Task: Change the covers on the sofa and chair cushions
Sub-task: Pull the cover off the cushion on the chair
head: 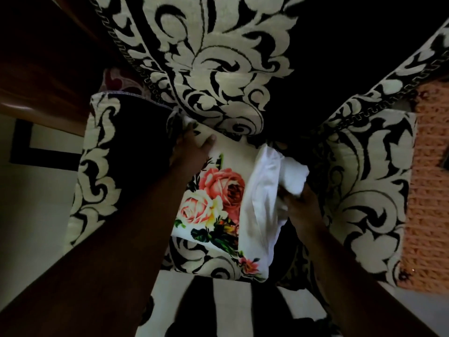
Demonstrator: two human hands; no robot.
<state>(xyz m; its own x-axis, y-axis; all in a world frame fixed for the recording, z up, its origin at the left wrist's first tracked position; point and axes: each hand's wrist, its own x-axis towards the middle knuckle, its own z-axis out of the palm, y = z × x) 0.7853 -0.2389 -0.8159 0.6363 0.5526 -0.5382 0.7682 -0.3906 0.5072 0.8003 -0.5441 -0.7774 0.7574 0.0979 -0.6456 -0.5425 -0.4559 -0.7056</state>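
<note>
Now our left hand (194, 149) gripping the floral cushion cover's (213, 198) corner, right hand (300, 203) clutching its white opening, on the patterned chair (364, 186).

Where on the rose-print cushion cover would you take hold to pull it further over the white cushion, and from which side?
Grip the loose open edge of the rose-print cover, coming from the right, where the white cushion still sticks out. The right hand is already at that opening, while the left hand steadies the far corner against the armchair.
</note>
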